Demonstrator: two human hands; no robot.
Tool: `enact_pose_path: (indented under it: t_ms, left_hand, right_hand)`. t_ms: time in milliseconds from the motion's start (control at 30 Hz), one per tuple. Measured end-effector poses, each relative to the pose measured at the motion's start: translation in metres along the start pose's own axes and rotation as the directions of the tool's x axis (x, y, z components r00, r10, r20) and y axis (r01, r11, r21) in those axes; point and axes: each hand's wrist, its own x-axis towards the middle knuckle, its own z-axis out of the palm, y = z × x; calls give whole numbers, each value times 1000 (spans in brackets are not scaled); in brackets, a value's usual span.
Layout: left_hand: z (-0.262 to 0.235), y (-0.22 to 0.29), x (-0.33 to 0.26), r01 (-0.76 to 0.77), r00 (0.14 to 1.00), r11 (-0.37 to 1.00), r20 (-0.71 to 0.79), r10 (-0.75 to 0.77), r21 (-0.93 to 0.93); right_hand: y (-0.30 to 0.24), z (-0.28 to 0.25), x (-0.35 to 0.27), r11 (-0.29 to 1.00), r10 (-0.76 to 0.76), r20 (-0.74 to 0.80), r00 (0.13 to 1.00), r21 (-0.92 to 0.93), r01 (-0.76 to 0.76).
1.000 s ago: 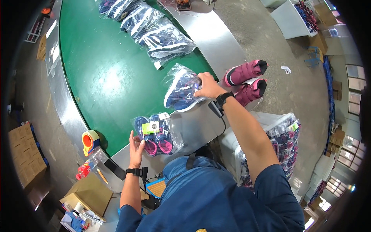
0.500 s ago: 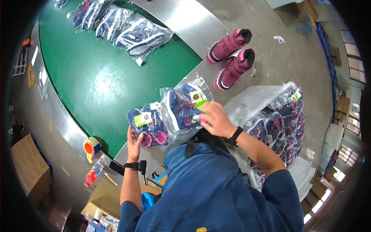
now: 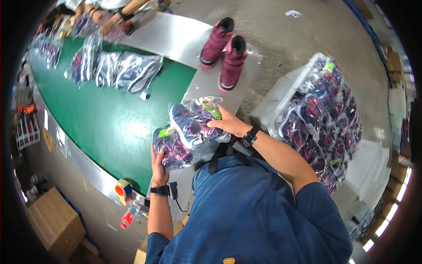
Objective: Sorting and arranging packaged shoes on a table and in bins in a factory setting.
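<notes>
Two clear plastic bags of navy shoes with pink trim sit side by side against my body at the table's near end. My left hand (image 3: 159, 168) grips the outer side of the left bagged pair of shoes (image 3: 175, 148), thumb in front. Around the right bagged pair of shoes (image 3: 195, 125) my right hand (image 3: 231, 122) is closed, its thumb lying over the plastic by a green label. The right bag overlaps the left one slightly. Some of my fingers are hidden behind the bags.
More bagged shoes (image 3: 129, 70) lie on the green belt (image 3: 127, 119). Maroon boots (image 3: 233, 66) stand on the metal edge. At right, a grey bin (image 3: 281, 94) brims with bagged shoes. A tape dispenser (image 3: 123, 191) sits at left. A co-worker's hands (image 3: 107, 22) are at the far end.
My right hand, blurred over its bag before, now grips it. Both bags have tipped, showing more pink laces. The view has shifted, bringing the co-worker's hands into sight.
</notes>
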Motion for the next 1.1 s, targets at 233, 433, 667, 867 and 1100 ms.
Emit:
enact_pose_path:
  t_ms: [233,433,667,867,1100]
  left_hand:
    - [87,25,-28,-33,965,987,261,-9,158]
    - [200,4,-24,-7,867,950,475,-150,313]
    - [354,-32,-33,-111,630,899,730,-265,423]
    - [457,-73,-62,-127,563,856,747,-354,502]
    - [498,-144,-93,-81,682,869,663,-309,487]
  right_hand:
    - [-33,-60,-87,978,-51,-33,998,199,57]
    - [-61,-148,-210,990,-1,-278,961,132,39]
    - [-66,-235,-348,973,-58,-475,878,169,155]
    - [-53,-327,-430,978,-93,-631,770,87,189]
    - [-15,-489,-450,834,-90,-714,694,327,444]
